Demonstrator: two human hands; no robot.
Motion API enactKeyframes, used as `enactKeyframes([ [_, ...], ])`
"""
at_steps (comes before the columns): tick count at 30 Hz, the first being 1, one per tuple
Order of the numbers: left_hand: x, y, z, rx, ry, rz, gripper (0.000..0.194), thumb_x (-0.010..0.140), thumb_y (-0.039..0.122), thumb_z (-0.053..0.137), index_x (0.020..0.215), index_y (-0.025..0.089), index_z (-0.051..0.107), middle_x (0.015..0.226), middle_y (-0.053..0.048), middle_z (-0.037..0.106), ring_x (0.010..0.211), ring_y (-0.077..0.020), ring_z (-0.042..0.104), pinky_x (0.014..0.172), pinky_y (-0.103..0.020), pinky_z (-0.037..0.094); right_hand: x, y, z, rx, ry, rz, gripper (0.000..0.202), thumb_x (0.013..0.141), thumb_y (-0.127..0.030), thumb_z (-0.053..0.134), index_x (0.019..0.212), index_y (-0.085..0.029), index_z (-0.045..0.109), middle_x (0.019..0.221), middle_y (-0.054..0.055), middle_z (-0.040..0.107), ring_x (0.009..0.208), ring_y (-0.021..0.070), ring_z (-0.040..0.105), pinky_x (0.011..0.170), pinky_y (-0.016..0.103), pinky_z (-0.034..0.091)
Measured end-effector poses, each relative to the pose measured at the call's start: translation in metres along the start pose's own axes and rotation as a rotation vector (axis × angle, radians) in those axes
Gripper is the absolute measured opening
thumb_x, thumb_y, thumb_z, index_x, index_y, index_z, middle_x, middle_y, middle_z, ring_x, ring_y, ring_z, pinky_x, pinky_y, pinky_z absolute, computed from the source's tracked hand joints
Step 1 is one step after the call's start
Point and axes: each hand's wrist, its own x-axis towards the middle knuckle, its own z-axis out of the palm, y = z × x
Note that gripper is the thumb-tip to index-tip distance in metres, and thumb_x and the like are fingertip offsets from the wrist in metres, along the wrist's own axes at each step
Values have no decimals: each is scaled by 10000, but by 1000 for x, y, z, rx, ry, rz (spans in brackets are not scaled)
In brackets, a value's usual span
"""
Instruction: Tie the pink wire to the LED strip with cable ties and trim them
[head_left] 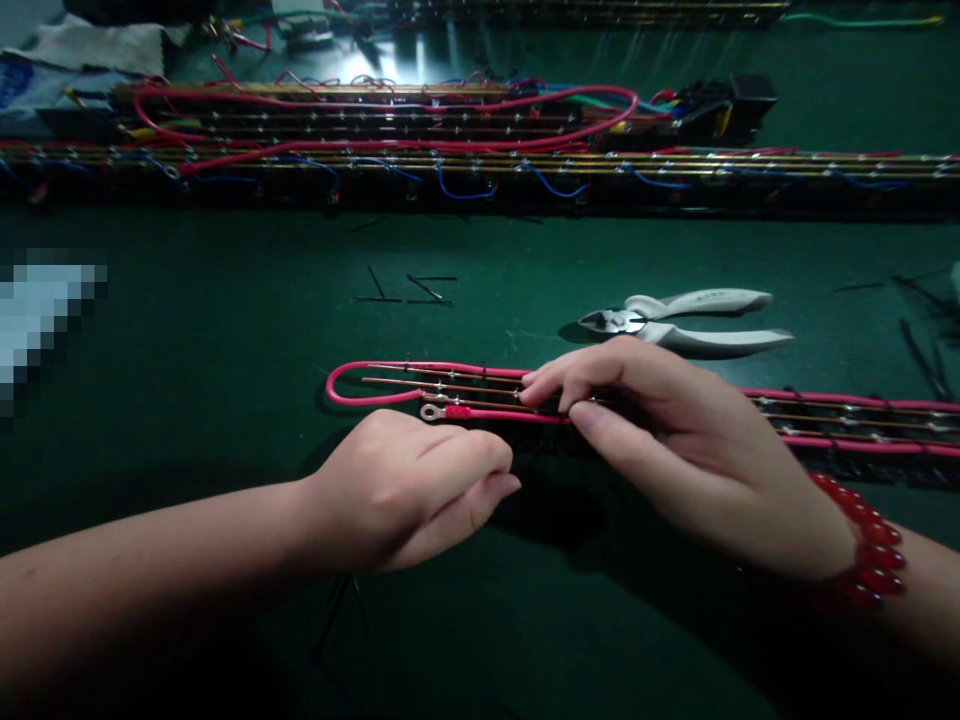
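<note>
A red cable (375,401) lies along a slim black assembly with metal rods (397,382) at the middle of a green work surface (225,300), one bend looping out past its left end. Close to that bend, a ring terminal (438,412) with a red sleeve (457,412) ends a cable run along the near edge. Small black ties (484,369) sit on the far run.

Right hand (675,440), a red bead bracelet (877,555) at its wrist, reaches over the assembly; its thumb and index fingertips are close together at the near run, though whether they pinch anything cannot be told. Left hand (420,485) is curled, thumb and fingers together, just on the near side of the terminal; anything inside is hidden.

Good handling here would likely mean keeping the near run straight and snug beside the rods, pressing lightly so that neither rods nor solder joints bend, and leaving the terminal flat and untwisted, its loop free of kinks.

Beyond the right hand, white-handled pliers (619,321) rest with jaws pointing left, near loose black strips (431,301). Farther back stretches a longer wired assembly (450,160), with a second red cable (636,105) looped behind it and a pale cloth (97,45) at far left.
</note>
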Motion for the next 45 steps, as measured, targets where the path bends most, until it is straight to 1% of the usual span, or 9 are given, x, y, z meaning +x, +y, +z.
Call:
enactKeyframes([
  [3,0,3,-5,108,159,86,62,911,179,577,969,161,564,800,-8,672,688,-140,610,649,-268,450,-1,0,-2,61,75,77,138,970,-209,425,924,-222,554,969,20,700,874,147,645,742,289,514],
  [5,1,3,-6,247,211,13,191,873,203,624,1048,149,570,999,-81,697,895,-223,648,806,-360,477,-1,2,-1,92,97,97,134,976,-224,419,919,-225,540,963,16,702,880,145,648,755,290,514],
  [7,4,1,-5,354,150,-151,304,882,259,611,1154,134,560,1163,-137,667,1053,-300,621,904,-455,449,0,4,0,108,121,105,119,976,-253,436,917,-224,535,957,19,701,869,150,651,734,292,520],
  [10,6,-2,-3,320,34,-289,322,928,264,521,1219,128,545,1173,-133,671,1056,-280,621,943,-468,429,1,4,-1,116,149,148,108,968,-280,461,908,-228,533,938,28,698,846,168,667,674,298,541],
  [17,3,1,0,162,21,-208,298,930,199,515,1223,153,542,1200,-85,676,1100,-207,625,1143,-480,310,3,1,-7,25,163,215,93,959,-293,485,907,-249,549,872,35,685,744,193,687,561,311,569],
  [23,4,-1,-1,159,10,-130,293,928,222,527,1205,128,549,1189,-112,664,1062,-231,607,987,-400,467,2,8,-2,34,212,224,97,952,-316,517,929,-226,545,889,27,669,731,158,677,600,279,554],
  [34,4,-1,1,179,-3,-124,278,929,222,521,1192,142,562,1214,-114,657,1095,-232,608,939,-384,489,2,8,-2,2,213,207,81,942,-294,536,926,-217,556,858,19,675,728,145,675,599,256,526],
  [40,4,-2,0,198,-26,-122,309,914,235,540,1209,146,541,1223,-118,641,1095,-247,600,939,-397,481,4,6,-3,-145,9,67,91,911,-264,567,880,-205,628,819,26,660,706,157,615,588,283,502],
  [45,4,-2,1,242,-55,-112,334,908,216,546,1234,147,530,1222,-121,633,1086,-261,599,928,-414,479,4,8,-2,-210,-75,-42,95,904,-228,568,891,-210,660,904,51,685,855,196,617,741,347,509],
])
